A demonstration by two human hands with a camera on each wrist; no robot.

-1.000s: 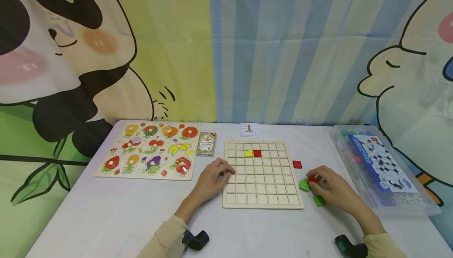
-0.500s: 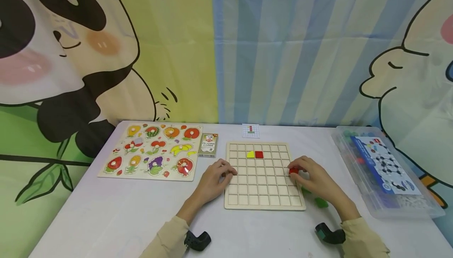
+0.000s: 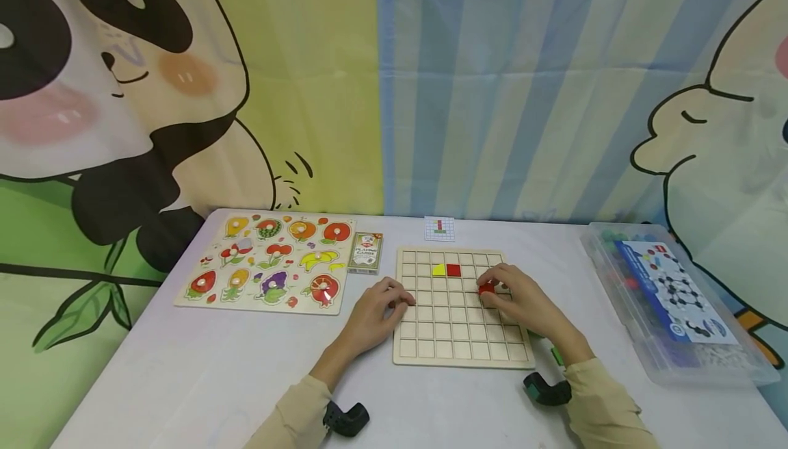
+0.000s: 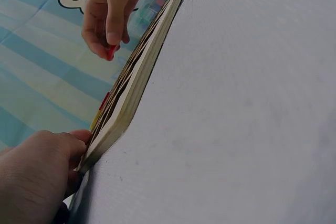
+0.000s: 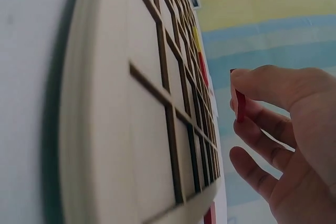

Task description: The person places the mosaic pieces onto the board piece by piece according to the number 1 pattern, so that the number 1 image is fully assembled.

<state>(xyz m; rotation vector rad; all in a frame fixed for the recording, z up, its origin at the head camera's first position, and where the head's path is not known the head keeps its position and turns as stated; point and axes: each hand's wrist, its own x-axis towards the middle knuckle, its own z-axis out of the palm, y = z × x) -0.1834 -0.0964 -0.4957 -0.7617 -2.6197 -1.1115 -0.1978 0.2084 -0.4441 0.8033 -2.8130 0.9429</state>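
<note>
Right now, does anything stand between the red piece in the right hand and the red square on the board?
Nothing visible does: the right hand holds the red piece above the board, with only bare cells toward the red square.

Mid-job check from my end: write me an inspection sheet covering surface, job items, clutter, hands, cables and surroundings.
Surface: white-covered table.
Job items: board holds a yellow tile beside a red tile; pattern card behind; green tile to the right, partly hidden.
Clutter: fruit puzzle and card box left; plastic case right.
Hands: left hand holds the board's left edge; right hand pinches a second red tile above the board.
Cables: nothing seen.
Surroundings: cartoon-printed curtain behind.
</note>
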